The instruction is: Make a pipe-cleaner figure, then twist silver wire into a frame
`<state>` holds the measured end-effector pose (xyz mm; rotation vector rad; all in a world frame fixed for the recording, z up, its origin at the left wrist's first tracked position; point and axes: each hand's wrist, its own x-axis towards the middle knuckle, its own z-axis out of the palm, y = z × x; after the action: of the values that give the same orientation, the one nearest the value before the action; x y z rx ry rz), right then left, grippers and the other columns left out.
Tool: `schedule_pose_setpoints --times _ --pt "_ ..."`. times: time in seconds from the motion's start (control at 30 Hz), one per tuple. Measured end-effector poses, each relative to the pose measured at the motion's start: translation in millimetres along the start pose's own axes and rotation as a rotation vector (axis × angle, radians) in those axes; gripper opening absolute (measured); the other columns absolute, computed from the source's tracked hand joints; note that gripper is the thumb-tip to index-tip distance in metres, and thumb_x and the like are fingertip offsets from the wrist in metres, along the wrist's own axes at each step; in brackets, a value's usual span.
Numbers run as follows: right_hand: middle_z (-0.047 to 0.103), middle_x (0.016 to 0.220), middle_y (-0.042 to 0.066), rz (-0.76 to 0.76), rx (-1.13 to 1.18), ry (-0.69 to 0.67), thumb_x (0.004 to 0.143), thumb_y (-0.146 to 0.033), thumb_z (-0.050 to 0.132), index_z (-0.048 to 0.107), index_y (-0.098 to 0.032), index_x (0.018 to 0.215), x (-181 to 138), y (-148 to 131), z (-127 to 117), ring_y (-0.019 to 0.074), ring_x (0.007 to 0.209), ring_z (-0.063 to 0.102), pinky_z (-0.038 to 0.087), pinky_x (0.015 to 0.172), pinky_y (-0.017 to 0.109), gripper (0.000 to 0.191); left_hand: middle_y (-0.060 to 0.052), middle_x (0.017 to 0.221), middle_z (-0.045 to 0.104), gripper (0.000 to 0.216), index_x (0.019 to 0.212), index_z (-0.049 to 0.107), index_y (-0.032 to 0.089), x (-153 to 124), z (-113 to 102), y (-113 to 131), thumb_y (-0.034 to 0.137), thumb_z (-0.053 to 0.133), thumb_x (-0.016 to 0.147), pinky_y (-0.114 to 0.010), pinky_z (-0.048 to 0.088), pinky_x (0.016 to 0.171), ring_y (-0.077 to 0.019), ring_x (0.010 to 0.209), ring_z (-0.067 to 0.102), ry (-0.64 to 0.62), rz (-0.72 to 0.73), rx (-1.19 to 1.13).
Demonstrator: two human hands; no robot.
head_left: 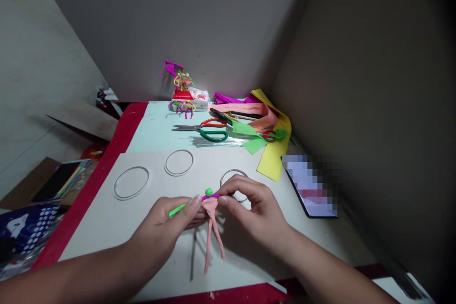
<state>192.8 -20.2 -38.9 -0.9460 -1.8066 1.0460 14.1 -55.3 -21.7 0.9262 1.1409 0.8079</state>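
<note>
Between my hands is a small paper-wrapped figure (210,206) with a green ball head, a peach body and two long peach legs hanging down. My left hand (171,218) pinches it at the shoulder, thumb on top, with a green arm sticking out to the left. My right hand (258,204) has thumb and forefinger closed on the magenta strip just under the head, at the figure's right side. The fingertips partly hide the strip's end. Behind my right hand lies a wire ring (231,171), partly covered by it.
Two more rings, a left one (131,167) and a middle one (179,150), lie on the white board (103,228). Farther back are scissors (213,123), thin wires, coloured crepe strips (274,152) and a small box (199,104) with several figures. A phone (309,190) lies right.
</note>
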Motion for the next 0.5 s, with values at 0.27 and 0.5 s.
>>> schedule_pose_setpoints --times 0.27,0.5 --pt "0.063 0.084 0.005 -0.110 -0.021 0.077 0.083 -0.012 0.055 0.065 -0.019 0.091 -3.1 4.5 0.1 0.0167 0.082 0.059 0.047 0.074 0.032 0.015 -0.010 0.092 0.074 0.029 0.092 0.072 0.014 3.1 -4.0 -6.4 0.035 0.053 0.087 -0.033 0.051 0.087 -0.0203 0.087 0.067 -0.035 -0.027 -0.008" --pt "0.060 0.089 0.009 -0.401 -0.301 0.028 0.080 -0.010 0.055 0.066 -0.016 0.093 -6.5 0.8 1.5 0.0199 0.081 0.054 0.044 0.074 0.040 0.018 -0.007 0.081 0.073 0.029 0.085 0.073 0.013 2.2 -1.5 -3.2 0.033 0.051 0.087 -0.031 0.050 0.084 -0.0188 0.080 0.065 -0.035 0.081 0.126"
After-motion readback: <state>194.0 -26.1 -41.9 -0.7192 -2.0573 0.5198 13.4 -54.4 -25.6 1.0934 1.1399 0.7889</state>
